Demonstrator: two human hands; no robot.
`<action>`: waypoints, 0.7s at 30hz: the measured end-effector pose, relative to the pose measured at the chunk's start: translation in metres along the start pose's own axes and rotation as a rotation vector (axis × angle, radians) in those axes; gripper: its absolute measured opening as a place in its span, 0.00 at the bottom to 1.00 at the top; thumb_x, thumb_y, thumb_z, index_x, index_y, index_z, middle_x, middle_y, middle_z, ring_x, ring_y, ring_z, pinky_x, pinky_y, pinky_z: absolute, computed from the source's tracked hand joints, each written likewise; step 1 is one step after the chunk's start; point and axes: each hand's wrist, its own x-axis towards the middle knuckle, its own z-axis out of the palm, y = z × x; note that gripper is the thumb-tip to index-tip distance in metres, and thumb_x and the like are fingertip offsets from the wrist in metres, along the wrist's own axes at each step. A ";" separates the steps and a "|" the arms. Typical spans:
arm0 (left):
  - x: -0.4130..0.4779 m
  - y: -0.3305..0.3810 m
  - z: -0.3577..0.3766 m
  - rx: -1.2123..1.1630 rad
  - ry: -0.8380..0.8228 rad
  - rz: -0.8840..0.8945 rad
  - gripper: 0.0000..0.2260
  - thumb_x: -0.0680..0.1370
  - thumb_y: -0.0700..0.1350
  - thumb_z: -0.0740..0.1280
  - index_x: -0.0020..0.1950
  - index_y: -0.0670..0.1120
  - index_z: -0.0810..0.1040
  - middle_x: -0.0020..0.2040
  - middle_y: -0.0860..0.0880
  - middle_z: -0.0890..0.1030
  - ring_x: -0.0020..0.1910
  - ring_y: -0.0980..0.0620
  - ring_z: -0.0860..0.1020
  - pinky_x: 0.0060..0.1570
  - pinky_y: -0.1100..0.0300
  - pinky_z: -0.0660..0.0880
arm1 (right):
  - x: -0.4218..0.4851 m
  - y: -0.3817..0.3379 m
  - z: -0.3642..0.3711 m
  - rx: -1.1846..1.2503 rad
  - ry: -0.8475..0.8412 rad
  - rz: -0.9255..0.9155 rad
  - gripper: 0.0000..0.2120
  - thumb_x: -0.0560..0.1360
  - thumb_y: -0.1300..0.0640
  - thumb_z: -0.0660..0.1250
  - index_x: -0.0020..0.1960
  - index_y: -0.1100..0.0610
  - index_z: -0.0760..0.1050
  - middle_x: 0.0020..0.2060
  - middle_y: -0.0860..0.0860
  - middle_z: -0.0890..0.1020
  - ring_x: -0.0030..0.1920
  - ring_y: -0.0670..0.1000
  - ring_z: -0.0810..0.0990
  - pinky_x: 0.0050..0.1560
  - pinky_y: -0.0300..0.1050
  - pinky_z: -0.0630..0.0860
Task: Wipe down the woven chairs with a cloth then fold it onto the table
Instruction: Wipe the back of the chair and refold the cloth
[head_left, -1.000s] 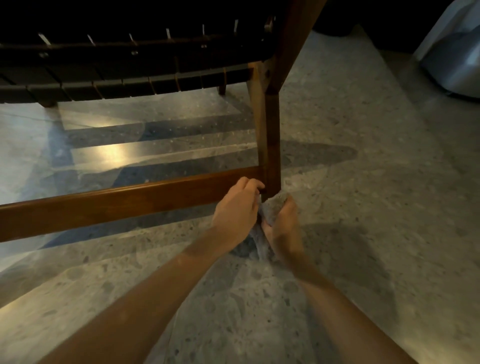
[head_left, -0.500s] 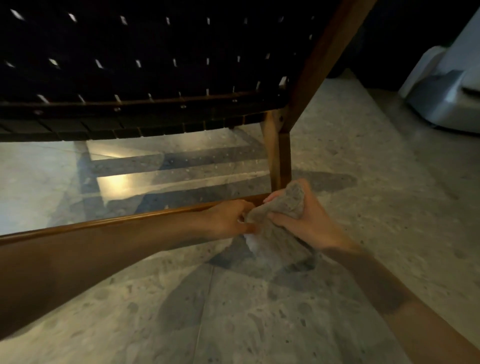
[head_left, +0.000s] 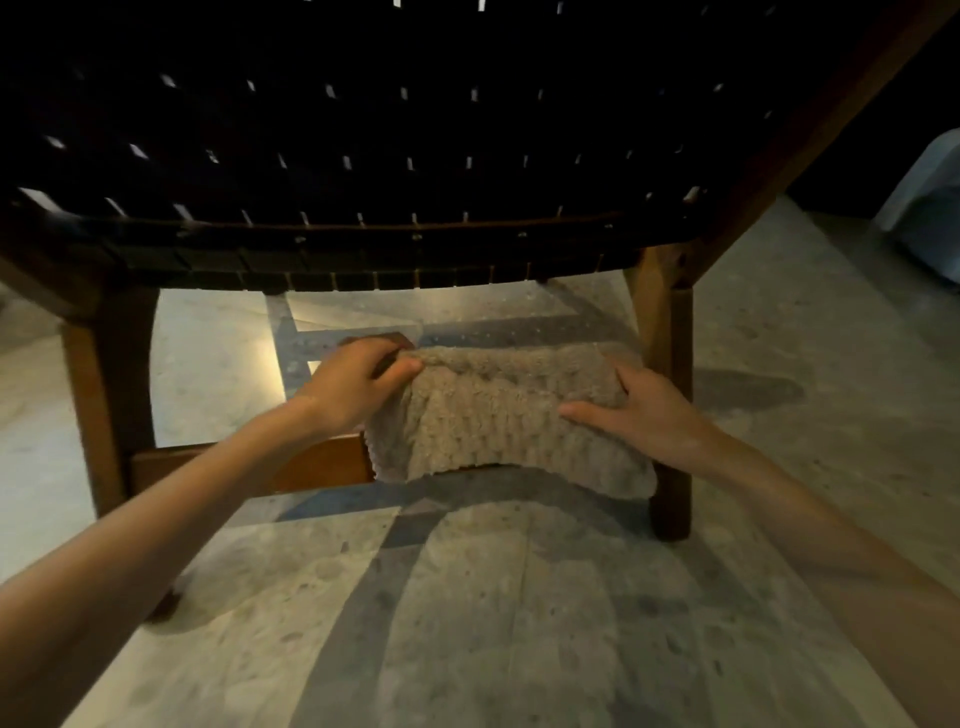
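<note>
Looking down through the head view, the cloth (head_left: 498, 421) is now seen spread wide and draped over the chair's low rail (head_left: 311, 462), where a moment ago it was bunched up beside the leg (head_left: 670, 415). Its top left corner is gripped by the left hand (head_left: 358, 384), fingers curled. Its right edge is held by the right hand (head_left: 644, 410), fingers hooked over the top, thumb laid across the front. A wiping pass along the rail is judged ready; folding is not yet begun.
</note>
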 end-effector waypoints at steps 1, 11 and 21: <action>0.001 -0.006 -0.004 0.018 0.032 0.007 0.11 0.81 0.47 0.59 0.57 0.44 0.77 0.52 0.45 0.77 0.49 0.50 0.74 0.49 0.56 0.71 | 0.006 -0.004 0.001 -0.054 -0.001 -0.029 0.15 0.69 0.41 0.69 0.52 0.36 0.69 0.48 0.34 0.75 0.50 0.28 0.74 0.47 0.22 0.69; 0.006 -0.048 0.049 0.283 0.116 -0.114 0.11 0.78 0.46 0.65 0.58 0.45 0.70 0.61 0.45 0.66 0.58 0.46 0.69 0.55 0.54 0.70 | 0.045 0.012 0.051 -0.428 0.125 0.026 0.25 0.75 0.53 0.69 0.66 0.53 0.61 0.36 0.49 0.74 0.32 0.48 0.75 0.30 0.39 0.69; -0.038 -0.052 0.075 0.521 -0.111 0.220 0.35 0.74 0.70 0.55 0.75 0.51 0.58 0.73 0.50 0.64 0.70 0.48 0.65 0.70 0.51 0.59 | 0.030 0.038 0.052 -1.062 0.044 -0.358 0.17 0.75 0.50 0.68 0.63 0.51 0.76 0.75 0.53 0.61 0.72 0.60 0.62 0.68 0.64 0.60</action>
